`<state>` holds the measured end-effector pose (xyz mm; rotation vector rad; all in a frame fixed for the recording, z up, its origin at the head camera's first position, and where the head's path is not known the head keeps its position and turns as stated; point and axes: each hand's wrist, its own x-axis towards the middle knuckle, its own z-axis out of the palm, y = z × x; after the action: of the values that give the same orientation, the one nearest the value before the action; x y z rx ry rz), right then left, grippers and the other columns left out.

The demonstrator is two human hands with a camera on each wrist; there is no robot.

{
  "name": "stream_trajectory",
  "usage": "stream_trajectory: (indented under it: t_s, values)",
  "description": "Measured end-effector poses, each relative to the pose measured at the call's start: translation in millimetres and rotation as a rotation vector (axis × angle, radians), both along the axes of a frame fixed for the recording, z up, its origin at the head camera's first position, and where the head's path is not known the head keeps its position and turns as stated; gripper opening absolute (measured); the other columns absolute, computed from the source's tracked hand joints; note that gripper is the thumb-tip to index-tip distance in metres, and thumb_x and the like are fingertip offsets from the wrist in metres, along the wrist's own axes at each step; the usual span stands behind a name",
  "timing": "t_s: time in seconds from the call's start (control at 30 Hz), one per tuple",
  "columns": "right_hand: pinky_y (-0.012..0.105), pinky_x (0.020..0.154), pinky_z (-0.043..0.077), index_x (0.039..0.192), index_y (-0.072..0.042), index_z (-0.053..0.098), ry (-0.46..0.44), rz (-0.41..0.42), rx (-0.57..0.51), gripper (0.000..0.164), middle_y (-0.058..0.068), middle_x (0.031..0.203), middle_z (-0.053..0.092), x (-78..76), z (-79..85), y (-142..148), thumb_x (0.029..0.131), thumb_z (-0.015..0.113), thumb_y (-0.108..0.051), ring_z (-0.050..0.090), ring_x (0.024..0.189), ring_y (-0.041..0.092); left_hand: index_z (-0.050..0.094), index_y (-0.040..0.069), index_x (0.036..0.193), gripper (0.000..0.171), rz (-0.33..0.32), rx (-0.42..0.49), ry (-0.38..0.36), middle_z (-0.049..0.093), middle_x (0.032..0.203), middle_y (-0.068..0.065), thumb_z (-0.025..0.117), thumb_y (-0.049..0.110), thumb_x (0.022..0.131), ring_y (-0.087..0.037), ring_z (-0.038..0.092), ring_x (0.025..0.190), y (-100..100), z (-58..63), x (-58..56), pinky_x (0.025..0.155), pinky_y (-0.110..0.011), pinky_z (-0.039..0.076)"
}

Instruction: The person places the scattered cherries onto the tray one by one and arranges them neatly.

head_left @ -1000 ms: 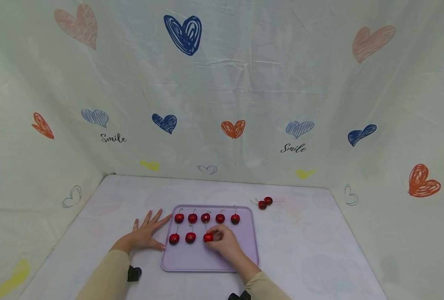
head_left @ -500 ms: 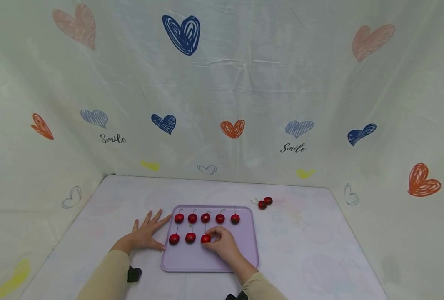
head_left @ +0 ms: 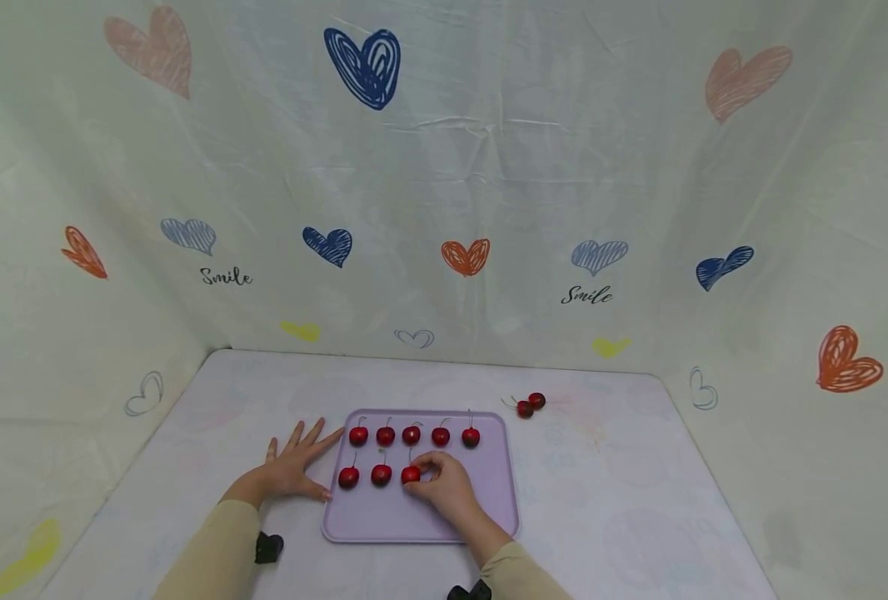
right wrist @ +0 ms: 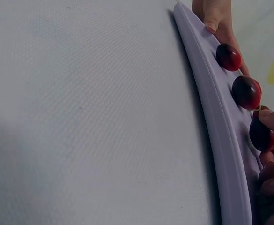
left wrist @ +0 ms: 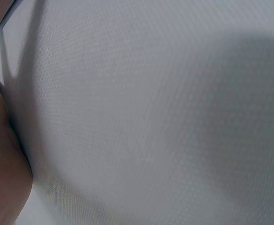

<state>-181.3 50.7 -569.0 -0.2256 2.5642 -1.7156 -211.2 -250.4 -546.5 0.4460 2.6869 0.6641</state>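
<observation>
A lilac tray (head_left: 406,521) lies on the table with a back row of several red cherries (head_left: 411,435), stems pointing away. In front of that row, two cherries (head_left: 381,475) sit at the left. Beside them my right hand (head_left: 450,492) pinches another cherry (head_left: 410,474) between thumb and fingers, its stem upward. The right wrist view shows this dark red cherry (right wrist: 260,134) at my fingertips, close over the tray. My left hand (head_left: 290,469) is spread flat at the tray's left edge, fingertips and thumb right at the rim.
Two more cherries (head_left: 530,406) lie together on the white table (head_left: 601,475), behind and right of the tray. A pale curtain (head_left: 414,167) printed with hearts encloses the table at the back and sides. Dark wrist straps show on both sleeves.
My right hand has shifted slightly left with its cherry, bringing it nearer to the two front cherries. The left hand stays in place at the tray's edge.
</observation>
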Motion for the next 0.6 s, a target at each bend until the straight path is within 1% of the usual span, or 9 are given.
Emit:
stream_trajectory:
  t_s: [0.3, 0.5, 0.6]
  values:
    - [0.024, 0.054, 0.042, 0.092, -0.011, 0.072, -0.003, -0.022, 0.032, 0.027, -0.007, 0.082, 0.06, -0.4, -0.3, -1.8, 0.069, 0.087, -0.011, 0.046, 0.06, 0.006, 0.031, 0.016, 0.153, 0.108, 0.0, 0.002, 0.0, 0.006, 0.16, -0.025, 0.085, 0.051, 0.065, -0.053, -0.008, 0.141, 0.2, 0.4, 1.2, 0.1, -0.075, -0.014]
    - [0.025, 0.056, 0.042, 0.092, -0.014, 0.071, -0.007, -0.026, 0.082, 0.028, -0.008, 0.083, 0.062, -0.6, 1.0, -2.3, 0.07, 0.088, -0.016, 0.047, 0.063, 0.008, 0.031, 0.016, 0.153, 0.108, 0.005, 0.008, -0.004, 0.006, 0.16, -0.025, 0.085, 0.05, 0.065, -0.053, -0.009, 0.141, 0.6, 0.4, 0.9, 0.1, -0.075, -0.015]
    - [0.026, 0.056, 0.042, 0.092, -0.014, 0.071, -0.004, -0.023, 0.085, 0.028, -0.008, 0.082, 0.062, -0.9, 0.4, -2.6, 0.07, 0.088, -0.017, 0.047, 0.063, 0.008, 0.031, 0.016, 0.153, 0.108, 0.004, 0.011, -0.002, 0.006, 0.16, -0.025, 0.085, 0.05, 0.065, -0.053, -0.009, 0.141, 0.0, -0.3, 0.4, 0.099, -0.075, -0.015]
